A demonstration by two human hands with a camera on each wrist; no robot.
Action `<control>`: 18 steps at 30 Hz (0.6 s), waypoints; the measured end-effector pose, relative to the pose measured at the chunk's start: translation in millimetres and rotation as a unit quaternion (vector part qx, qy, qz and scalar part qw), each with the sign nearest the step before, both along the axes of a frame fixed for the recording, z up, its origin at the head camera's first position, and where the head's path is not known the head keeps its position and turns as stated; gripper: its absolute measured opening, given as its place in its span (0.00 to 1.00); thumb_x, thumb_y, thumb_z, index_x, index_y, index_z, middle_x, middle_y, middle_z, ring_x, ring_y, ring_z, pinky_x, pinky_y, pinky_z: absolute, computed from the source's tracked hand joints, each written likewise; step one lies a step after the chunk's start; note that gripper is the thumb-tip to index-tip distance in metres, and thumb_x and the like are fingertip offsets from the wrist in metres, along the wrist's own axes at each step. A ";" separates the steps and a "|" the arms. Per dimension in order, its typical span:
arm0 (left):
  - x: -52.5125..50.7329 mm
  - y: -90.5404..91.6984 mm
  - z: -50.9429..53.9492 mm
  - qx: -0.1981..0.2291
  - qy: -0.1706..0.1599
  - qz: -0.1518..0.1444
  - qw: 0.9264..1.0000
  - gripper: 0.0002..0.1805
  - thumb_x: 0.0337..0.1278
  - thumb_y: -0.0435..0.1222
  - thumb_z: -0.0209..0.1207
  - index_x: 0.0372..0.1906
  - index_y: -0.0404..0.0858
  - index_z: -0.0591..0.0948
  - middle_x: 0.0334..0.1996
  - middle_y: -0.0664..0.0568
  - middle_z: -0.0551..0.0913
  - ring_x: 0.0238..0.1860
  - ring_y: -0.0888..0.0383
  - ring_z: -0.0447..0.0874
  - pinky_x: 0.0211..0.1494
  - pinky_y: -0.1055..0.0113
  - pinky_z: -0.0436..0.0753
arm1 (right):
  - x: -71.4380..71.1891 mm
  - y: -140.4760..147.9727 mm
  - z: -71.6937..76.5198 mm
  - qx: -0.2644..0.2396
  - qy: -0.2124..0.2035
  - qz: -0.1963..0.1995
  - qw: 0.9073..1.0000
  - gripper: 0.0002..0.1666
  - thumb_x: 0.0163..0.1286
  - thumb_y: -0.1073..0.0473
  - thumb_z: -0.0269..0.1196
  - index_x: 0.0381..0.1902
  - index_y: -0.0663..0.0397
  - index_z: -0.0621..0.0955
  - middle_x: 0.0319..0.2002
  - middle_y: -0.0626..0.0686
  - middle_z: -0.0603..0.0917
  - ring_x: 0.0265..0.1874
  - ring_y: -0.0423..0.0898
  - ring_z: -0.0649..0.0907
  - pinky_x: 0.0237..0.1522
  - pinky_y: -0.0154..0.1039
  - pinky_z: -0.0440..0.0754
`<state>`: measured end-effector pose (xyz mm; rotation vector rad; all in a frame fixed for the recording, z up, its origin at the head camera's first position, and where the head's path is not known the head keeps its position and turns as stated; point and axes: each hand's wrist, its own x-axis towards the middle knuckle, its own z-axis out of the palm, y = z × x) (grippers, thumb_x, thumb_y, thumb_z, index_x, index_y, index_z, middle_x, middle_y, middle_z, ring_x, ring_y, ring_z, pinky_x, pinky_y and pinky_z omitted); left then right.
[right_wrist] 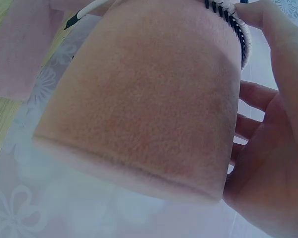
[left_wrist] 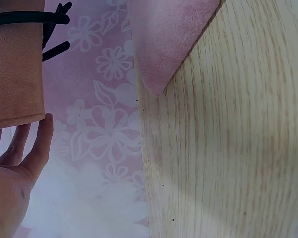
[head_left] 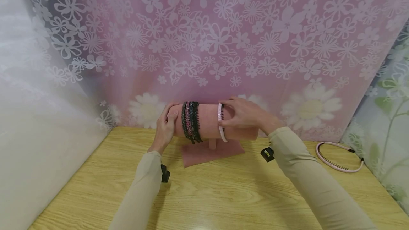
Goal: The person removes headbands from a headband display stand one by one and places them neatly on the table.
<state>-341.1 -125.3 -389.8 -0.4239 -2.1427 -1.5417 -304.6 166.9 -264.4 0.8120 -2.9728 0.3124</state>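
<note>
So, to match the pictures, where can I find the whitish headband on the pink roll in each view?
Head: the whitish headband is just right of and below centre, in the right hand.
Left wrist: not in this picture.
Right wrist: upper right; a black-tipped end, apparently its own, shows upper left.
Shared landmark: the pink roll, at upper left in left wrist, central in right wrist.

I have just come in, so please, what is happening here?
A person's left hand holds one end of a pink roll on its stand, while the right hand holds a white headband on the roll. Several darker headbands sit there, nearer the left hand. A pale pink headband lies on the table.
</note>
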 end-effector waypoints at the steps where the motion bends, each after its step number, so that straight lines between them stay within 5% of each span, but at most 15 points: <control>1: 0.2 0.1 0.1 0.000 0.000 -0.001 1.000 0.24 0.78 0.54 0.45 0.69 0.53 0.75 0.66 0.53 0.80 0.54 0.47 0.84 0.61 0.46 0.79 | -0.2 0.9 -0.3 0.001 0.002 0.000 1.000 0.53 0.61 0.34 0.67 0.78 0.51 0.67 0.74 0.63 0.69 0.71 0.64 0.72 0.69 0.65 0.70; 18: 0.8 0.1 -0.2 0.002 -0.001 -0.004 1.000 0.24 0.78 0.54 0.45 0.69 0.53 0.75 0.66 0.53 0.79 0.54 0.48 0.83 0.61 0.47 0.78 | 5.1 9.5 0.5 0.000 0.010 -0.003 1.000 0.51 0.61 0.35 0.68 0.77 0.49 0.68 0.65 0.61 0.76 0.61 0.60 0.78 0.64 0.63 0.76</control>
